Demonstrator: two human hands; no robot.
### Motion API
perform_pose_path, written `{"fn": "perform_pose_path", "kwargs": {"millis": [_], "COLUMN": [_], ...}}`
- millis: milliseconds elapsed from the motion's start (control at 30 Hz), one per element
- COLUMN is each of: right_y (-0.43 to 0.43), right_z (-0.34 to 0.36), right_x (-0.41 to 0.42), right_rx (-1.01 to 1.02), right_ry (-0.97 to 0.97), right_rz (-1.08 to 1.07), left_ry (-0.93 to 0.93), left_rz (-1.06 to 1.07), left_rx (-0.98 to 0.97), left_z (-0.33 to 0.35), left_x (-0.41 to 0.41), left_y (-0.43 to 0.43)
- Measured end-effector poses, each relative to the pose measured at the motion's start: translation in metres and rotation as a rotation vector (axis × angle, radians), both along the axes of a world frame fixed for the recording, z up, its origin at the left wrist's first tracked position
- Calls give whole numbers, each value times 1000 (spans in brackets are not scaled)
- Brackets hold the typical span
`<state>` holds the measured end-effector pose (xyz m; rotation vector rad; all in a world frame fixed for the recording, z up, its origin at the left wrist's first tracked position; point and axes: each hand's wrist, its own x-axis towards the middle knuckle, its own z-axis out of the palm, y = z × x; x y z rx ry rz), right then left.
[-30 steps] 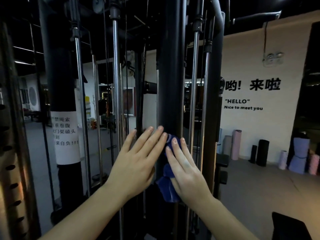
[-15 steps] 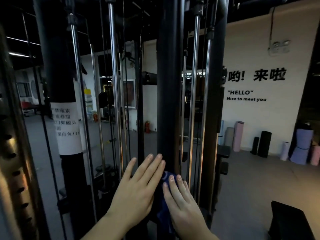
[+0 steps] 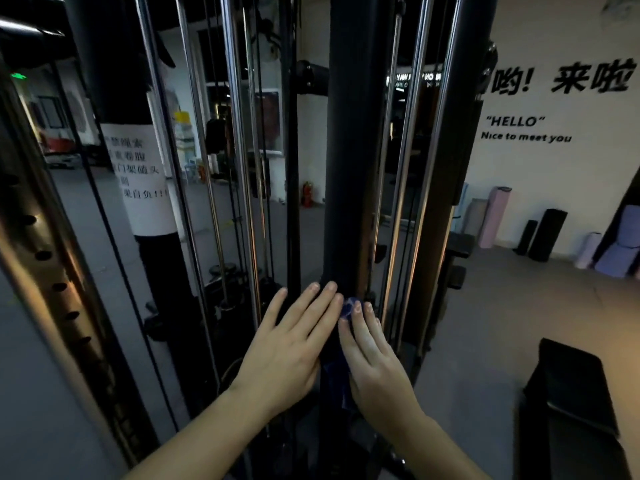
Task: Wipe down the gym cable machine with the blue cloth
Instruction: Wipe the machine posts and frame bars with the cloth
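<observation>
Mid-wipe on the cable machine's black centre post [image 3: 349,168], low in the view at about 6 o'clock. The right hand [image 3: 374,362] lay flat with its fingers straight and close together, pressing the blue cloth [image 3: 347,306] onto the post. The cloth was mostly hidden under the palm; a bit showed past the fingertips at 12 o'clock of the hand, and a darker fold hung in the gap between the hands. The left hand [image 3: 287,348], at 9 o'clock of the right one, was also flat with its fingers spread slightly. It held nothing, and its fingertips were on the post's left edge, apparently to brace. Chrome guide rods [image 3: 239,168] ran just beside the post on both sides, and a paper notice [image 3: 142,178] was wrapped on another column at 10 o'clock. To do the stroke well, the palm should probably put even pressure along the post's length, and the cloth should stay bunched under the fingers so that bare skin did not drag on the metal. The loose fold looked likely to snag or slip out, so it was best tucked in. The post's sides and back probably needed separate passes, and the fingers should stay clear of the gaps by the rods. How much of the machine was already wiped could not be told.
</observation>
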<state>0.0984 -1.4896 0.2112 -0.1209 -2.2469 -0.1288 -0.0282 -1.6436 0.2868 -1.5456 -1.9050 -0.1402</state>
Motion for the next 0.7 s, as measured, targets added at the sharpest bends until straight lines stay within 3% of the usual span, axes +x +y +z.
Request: {"fn": "perform_pose_path", "kwargs": {"millis": [200, 467, 700], "right_y": [-9, -14, -16], "right_z": [-63, -93, -144], "right_x": [14, 9, 44], "right_rx": [10, -24, -9], "right_ry": [-124, -113, -399], "right_rz": [-26, -76, -80], "left_ry": [-43, -113, -170], "left_rz": [10, 42, 106], "left_rx": [-59, -113, -174], "left_z": [-34, -61, -82], "left_x": [2, 16, 25], "left_y": [-8, -11, -17]}}
